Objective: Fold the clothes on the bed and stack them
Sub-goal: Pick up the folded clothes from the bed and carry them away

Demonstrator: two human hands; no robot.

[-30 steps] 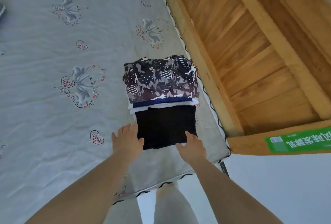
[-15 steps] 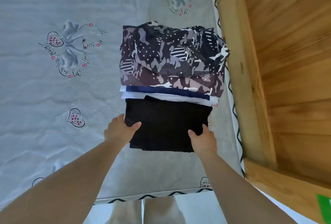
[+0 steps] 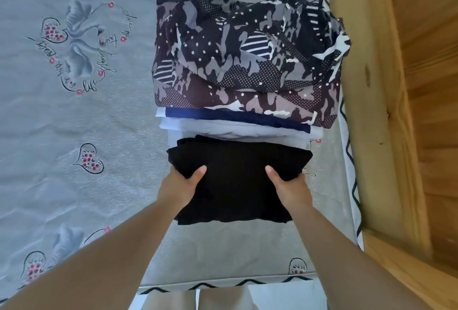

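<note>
A folded black garment (image 3: pixel 238 183) lies on the grey bed sheet (image 3: pixel 74 151), just in front of a stack of folded clothes. My left hand (image 3: pixel 179 185) grips its left edge, thumb on top and fingers hidden under the cloth. My right hand (image 3: pixel 290 187) grips the right edge the same way. The stack holds a dark patterned garment (image 3: pixel 247 61) on top, with a navy piece (image 3: pixel 235 117) and a white piece (image 3: pixel 230 130) showing beneath it.
The wooden bed frame (image 3: pixel 366 86) runs along the right side, close to the stack. The sheet's zigzag-trimmed front edge (image 3: pixel 223 285) is near my legs. Open sheet printed with hearts and swans spreads to the left.
The view has closed in on the stack. My hands went from resting at the black garment's near corners to gripping its sides, thumbs now on top of the cloth.
</note>
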